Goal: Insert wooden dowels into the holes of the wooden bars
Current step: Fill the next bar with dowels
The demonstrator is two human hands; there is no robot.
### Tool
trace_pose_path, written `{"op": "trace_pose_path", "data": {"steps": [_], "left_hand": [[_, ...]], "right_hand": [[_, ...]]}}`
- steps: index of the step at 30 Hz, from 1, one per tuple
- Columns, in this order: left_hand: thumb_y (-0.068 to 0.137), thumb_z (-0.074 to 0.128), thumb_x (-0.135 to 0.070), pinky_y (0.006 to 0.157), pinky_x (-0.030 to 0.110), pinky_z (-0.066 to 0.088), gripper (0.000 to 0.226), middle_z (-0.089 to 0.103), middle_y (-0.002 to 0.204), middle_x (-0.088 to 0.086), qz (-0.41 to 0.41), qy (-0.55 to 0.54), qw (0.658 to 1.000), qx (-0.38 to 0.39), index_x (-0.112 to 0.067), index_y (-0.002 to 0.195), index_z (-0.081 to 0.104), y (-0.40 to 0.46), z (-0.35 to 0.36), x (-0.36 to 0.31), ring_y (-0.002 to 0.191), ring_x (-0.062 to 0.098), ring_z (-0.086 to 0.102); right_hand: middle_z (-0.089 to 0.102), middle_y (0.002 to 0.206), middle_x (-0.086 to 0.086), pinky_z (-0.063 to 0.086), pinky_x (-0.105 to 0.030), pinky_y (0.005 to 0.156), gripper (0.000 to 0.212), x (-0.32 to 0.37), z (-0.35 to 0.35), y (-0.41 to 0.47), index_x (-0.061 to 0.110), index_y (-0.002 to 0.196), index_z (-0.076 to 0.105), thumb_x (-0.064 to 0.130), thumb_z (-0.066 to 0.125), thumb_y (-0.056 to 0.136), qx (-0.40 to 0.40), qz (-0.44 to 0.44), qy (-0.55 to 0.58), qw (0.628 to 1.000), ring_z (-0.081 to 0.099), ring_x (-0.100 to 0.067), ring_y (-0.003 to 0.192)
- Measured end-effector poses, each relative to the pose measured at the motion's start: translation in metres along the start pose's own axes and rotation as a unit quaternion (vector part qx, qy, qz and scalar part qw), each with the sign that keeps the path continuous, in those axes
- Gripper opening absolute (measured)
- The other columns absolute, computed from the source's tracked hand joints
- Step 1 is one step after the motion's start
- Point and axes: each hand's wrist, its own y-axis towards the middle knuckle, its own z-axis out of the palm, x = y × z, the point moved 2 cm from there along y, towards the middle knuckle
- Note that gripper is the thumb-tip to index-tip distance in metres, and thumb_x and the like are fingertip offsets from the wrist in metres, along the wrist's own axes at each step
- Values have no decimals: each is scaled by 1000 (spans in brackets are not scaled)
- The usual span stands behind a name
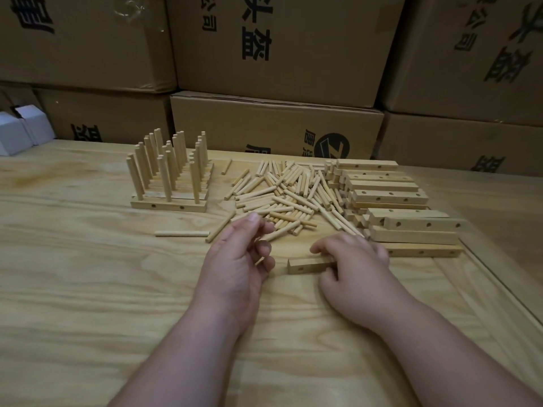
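Observation:
A wooden bar (305, 266) with a hole in its near side lies flat on the table in front of me. My right hand (352, 265) grips its right end, fingers curled over it. My left hand (241, 259) hovers just left of the bar, fingers curled, pinching a dowel (270, 236) at the near edge of the loose dowel pile (288, 195). Several finished bars with upright dowels (170, 177) stand in rows at the back left. A stack of empty drilled bars (393, 201) sits to the right of the pile.
Two stray dowels (182, 233) lie left of my left hand, another (226, 167) beside the finished rows. Cardboard boxes (276, 124) wall off the back of the wooden table (88, 274). White small boxes (20, 133) stand at the far left.

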Motion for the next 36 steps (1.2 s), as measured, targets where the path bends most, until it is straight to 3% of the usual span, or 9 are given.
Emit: {"op": "trace_pose_path", "data": {"steps": [5, 8, 10, 15, 18, 22, 29, 34, 36], "left_hand": [[77, 71, -33, 57, 24, 41, 10, 69, 80, -5, 8, 13, 1000, -1, -26, 73, 76, 0, 0, 0, 55, 6, 49], [81, 71, -31, 59, 25, 43, 9, 74, 90, -5, 13, 32, 999, -1, -28, 79, 79, -1, -1, 2, 60, 6, 50], [90, 68, -23, 60, 25, 45, 13, 77, 99, -5, 19, 45, 999, -9, -30, 90, 78, 1, -2, 5, 64, 6, 53], [75, 74, -34, 70, 29, 53, 51, 76, 114, 0, -1, 97, 995, 27, -24, 125, 67, 3, 0, 13, 84, 11, 68], [90, 72, -29, 80, 31, 55, 29, 77, 113, 4, -2, 148, 986, 78, -19, 118, 73, 2, 1, 17, 96, 16, 71], [99, 61, -17, 76, 25, 55, 22, 78, 104, 4, -6, 132, 989, 60, -27, 95, 81, 3, 0, 17, 87, 12, 73], [98, 62, -20, 66, 26, 55, 13, 76, 93, 3, -12, 64, 998, -12, -16, 102, 74, 7, -1, 16, 75, 13, 68], [101, 57, -30, 59, 30, 52, 26, 72, 79, 1, -51, 25, 996, -63, -14, 107, 76, 9, -5, 12, 60, 14, 66], [101, 55, -33, 52, 28, 44, 30, 60, 69, 1, -64, 18, 996, -66, -14, 99, 78, 10, -6, 10, 48, 12, 51]], "right_hand": [[55, 106, 24, 42, -28, 98, 27, 1, -3, 1, 38, 115, 61, 25, 61, 91, -96, -31, 64, 993, 53, -3, 107], [51, 101, 30, 36, -4, 84, 25, 3, -3, -1, 33, 114, 64, 21, 65, 91, -179, -46, 138, 973, 50, 10, 98], [52, 101, 32, 35, 0, 82, 25, 6, -2, -2, 31, 113, 65, 19, 67, 91, -218, -55, 179, 958, 51, 12, 101], [63, 101, 24, 44, -9, 82, 25, 10, 1, -2, 31, 110, 65, 18, 71, 89, -226, -84, 256, 936, 60, 3, 99], [65, 101, 23, 47, -13, 83, 28, 12, 4, -2, 37, 107, 64, 17, 72, 89, -193, -96, 276, 937, 62, 0, 100], [64, 102, 23, 47, -12, 79, 27, 13, 4, -2, 41, 103, 63, 20, 71, 89, -193, -95, 300, 929, 62, -1, 99], [66, 113, 18, 39, -1, 79, 31, 0, 1, 2, 24, 113, 73, 36, 55, 92, -216, -51, 325, 919, 56, 11, 108], [63, 110, 21, 49, -14, 68, 31, -7, 8, 7, 35, 125, 64, 25, 60, 96, -192, -7, 307, 932, 62, -3, 79], [59, 113, 23, 51, -19, 79, 35, -6, 12, 10, 34, 126, 63, 20, 60, 94, -178, -7, 265, 947, 61, -2, 88]]}}
